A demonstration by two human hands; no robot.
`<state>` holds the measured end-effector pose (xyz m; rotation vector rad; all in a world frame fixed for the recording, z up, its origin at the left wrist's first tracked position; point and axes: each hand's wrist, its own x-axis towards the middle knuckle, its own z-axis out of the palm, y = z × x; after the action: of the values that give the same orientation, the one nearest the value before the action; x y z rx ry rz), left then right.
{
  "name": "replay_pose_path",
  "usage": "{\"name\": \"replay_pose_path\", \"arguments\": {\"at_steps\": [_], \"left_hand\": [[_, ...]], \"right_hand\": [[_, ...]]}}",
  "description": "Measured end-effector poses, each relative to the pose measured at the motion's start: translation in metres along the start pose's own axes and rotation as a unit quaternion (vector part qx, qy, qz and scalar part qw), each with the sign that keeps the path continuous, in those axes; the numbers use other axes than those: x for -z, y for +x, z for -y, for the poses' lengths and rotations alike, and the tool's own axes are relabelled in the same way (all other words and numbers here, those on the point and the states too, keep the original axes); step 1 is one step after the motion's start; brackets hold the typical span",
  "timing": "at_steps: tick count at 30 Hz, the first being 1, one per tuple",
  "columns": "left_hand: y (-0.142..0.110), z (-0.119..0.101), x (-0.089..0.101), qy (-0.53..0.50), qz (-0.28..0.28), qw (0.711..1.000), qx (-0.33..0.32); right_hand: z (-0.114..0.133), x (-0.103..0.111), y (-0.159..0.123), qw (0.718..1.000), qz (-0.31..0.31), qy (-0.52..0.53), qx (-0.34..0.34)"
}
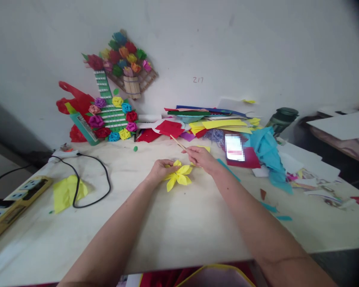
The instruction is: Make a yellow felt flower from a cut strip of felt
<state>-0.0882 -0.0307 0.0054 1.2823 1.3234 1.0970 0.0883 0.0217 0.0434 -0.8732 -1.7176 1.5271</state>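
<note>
Our left hand [160,171] pinches the yellow paper flower [182,176] mid-table, its petals already shaped and spread; our right hand [200,156] grips a thin stick [177,142], its far end clear of the flower.

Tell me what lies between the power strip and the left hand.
In the head view, yellow paper lies between the power strip and the left hand, with a black cable looping across it.
</note>
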Motion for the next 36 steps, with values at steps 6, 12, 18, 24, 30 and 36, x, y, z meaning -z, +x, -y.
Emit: {"name": "replay_pose_path", "arguments": {"at_steps": [6,12,18,24,30,36], "left_hand": [[-0.005,-0.007,-0.001,-0.009,0.018,1.0,0.019],[-0.004,-0.006,0.0,-0.03,0.028,0.999,0.012],[-0.003,-0.005,0.001,-0.036,0.039,0.999,0.008],[-0.005,-0.007,0.002,-0.026,0.047,0.998,0.013],[-0.005,-0.006,0.003,-0.032,0.059,0.998,0.017],[-0.005,-0.007,0.007,-0.041,0.098,0.994,0.032]], "right_hand": [[-0.003,0.004,-0.004,0.997,0.027,-0.074,0.004],[-0.009,0.005,-0.003,0.978,0.057,-0.202,0.001],[-0.019,0.007,0.002,0.969,0.055,-0.238,0.043],[-0.01,0.002,-0.005,0.967,0.114,-0.227,0.009],[-0.01,0.002,-0.006,0.961,0.143,-0.236,0.004],[-0.015,0.004,-0.003,0.959,0.152,-0.237,0.029]]}}
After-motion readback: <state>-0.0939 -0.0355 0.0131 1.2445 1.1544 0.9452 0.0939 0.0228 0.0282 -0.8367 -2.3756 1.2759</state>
